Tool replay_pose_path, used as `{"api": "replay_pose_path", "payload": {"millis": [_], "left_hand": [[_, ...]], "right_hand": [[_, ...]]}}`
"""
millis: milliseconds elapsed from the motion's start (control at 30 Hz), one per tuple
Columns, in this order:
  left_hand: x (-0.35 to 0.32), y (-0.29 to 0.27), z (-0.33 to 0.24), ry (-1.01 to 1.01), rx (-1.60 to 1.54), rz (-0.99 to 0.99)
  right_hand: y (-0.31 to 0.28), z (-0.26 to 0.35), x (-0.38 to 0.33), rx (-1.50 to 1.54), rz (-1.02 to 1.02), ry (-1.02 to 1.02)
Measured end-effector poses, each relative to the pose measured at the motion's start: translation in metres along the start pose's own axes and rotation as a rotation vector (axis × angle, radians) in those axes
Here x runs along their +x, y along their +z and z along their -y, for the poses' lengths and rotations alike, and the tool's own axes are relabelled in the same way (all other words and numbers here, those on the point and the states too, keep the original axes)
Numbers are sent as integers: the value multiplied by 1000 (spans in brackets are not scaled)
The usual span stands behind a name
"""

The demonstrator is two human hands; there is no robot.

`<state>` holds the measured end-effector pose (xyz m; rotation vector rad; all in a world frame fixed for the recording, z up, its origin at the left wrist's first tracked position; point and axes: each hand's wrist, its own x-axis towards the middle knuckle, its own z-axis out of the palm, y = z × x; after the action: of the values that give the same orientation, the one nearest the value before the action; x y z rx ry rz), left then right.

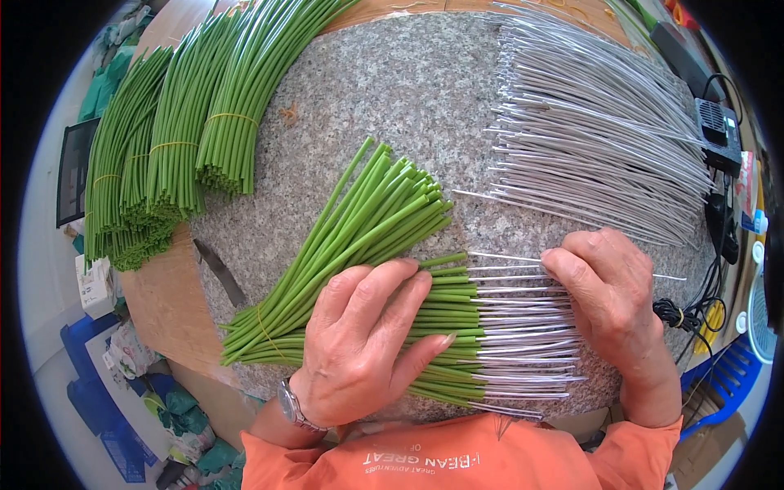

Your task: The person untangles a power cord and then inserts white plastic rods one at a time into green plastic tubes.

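Note:
A fan of thin green plastic tubes (384,192), bound by a yellow rubber band (269,331) near its left end, lies before me. My left hand (367,327), a watch (292,404) on its wrist, lies over the bundle with its fingertips closed on tubes at the upper edge. Many lower tubes have silvery wires (523,343) sticking out of their right ends. My right hand (608,286) pinches one wire (506,256) whose left tip meets the topmost tube of that row. That wire's other end shows beyond the hand. The exact contact at the tube's mouth is too small to tell.
A wide pile of loose wires (588,139) covers the stone slab's (384,73) far right. Banded green tube bundles (175,139) lie at the far left. A dark blade-like strip (219,269) sits beside the fan. Black cables (694,318) tangle at the right edge.

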<state>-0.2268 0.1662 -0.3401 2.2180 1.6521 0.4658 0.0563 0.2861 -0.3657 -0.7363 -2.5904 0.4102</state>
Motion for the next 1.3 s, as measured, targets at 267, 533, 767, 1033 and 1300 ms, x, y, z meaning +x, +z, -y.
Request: {"api": "replay_pose_path", "payload": {"millis": [267, 533, 767, 1033, 1300], "left_hand": [[0, 0, 0, 3, -13, -4], [2, 0, 0, -3, -7, -7], [1, 1, 1, 7, -30, -31], [-1, 4, 3, 42, -41, -54], [-3, 2, 2, 42, -54, -57]], "right_hand": [[2, 1, 0, -1, -4, -6], [2, 1, 1, -8, -34, -68], [15, 12, 7, 146, -72, -66], [19, 23, 18, 158, 10, -88], [22, 27, 26, 46, -60, -50]]}}
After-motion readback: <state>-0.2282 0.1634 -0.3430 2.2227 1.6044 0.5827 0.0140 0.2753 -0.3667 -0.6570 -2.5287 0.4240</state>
